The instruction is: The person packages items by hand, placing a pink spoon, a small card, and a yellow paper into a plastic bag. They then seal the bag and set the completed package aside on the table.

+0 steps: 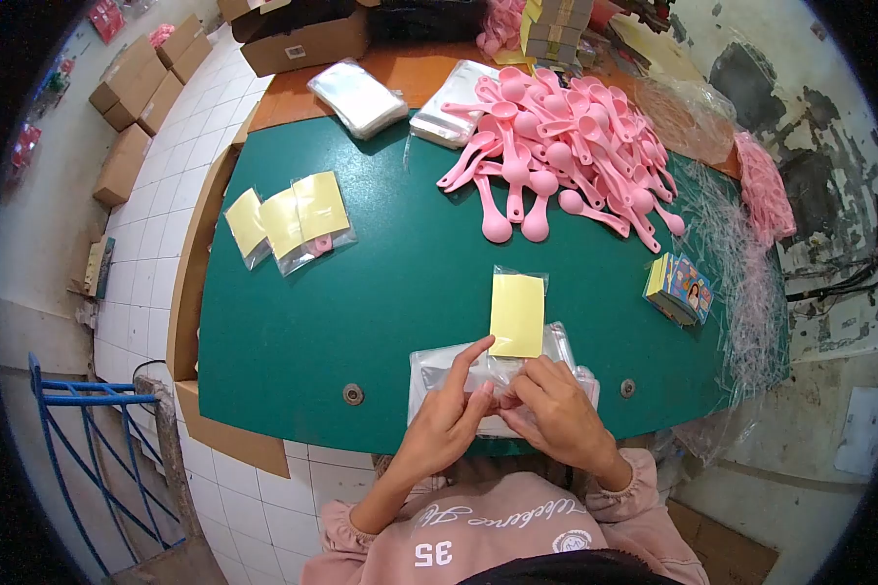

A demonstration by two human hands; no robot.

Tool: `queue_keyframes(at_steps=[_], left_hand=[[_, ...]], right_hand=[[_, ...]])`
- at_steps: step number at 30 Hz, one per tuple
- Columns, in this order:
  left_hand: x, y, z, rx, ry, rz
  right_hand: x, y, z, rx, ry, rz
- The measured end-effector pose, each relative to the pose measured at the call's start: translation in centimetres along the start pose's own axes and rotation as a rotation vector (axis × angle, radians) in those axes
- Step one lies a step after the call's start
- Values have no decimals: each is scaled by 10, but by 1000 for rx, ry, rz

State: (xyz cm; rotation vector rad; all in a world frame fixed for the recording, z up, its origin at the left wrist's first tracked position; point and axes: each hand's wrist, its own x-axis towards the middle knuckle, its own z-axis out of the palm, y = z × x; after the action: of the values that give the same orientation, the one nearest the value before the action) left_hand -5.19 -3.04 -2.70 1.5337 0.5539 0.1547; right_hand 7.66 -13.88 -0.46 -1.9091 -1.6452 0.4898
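A clear plastic bag with a yellow card (pixel 517 314) inside lies in front of me, its lower end at my fingers. My right hand (pixel 561 408) is closed in a pinch on the bag's lower end. My left hand (pixel 446 417) has its index finger stretched to the card's lower left corner. Its thumb points toward the right fingertips, the two apart. Beneath both hands is a stack of clear plastic bags (pixel 427 369), partly hidden by them.
Pink plastic scoops (pixel 585 146) form a big pile at the back right of the green table (pixel 293 331). Bagged yellow cards (pixel 285 219) lie at left. Two bag stacks (pixel 359 99) sit at the back. A bundle of printed cards (pixel 678 290) stands at right, near plastic strands (pixel 746 292).
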Motion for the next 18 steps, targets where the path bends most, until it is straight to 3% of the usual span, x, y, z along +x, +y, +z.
queue_keyframes(at_steps=[7, 9, 11, 13, 15, 16, 18], left_hand=[[25, 4, 6, -195, 98, -7], [29, 2, 8, -192, 93, -19], [35, 2, 10, -220, 261, 83], [37, -4, -3, -223, 241, 27], [36, -16, -8, -212, 74, 10], [34, -10, -7, -258, 30, 1], [29, -1, -3, -298, -6, -34]], right_hand=[[7, 5, -1, -296, 130, -162], [8, 14, -13, -199, 85, -217], [4, 25, -32, -100, 39, -274], [-5, 40, -58, 370, -152, -243], [-14, 63, -97, 520, -47, -97], [-10, 61, -104, 517, -45, -97], [-3, 57, -115, 98, 14, 127]])
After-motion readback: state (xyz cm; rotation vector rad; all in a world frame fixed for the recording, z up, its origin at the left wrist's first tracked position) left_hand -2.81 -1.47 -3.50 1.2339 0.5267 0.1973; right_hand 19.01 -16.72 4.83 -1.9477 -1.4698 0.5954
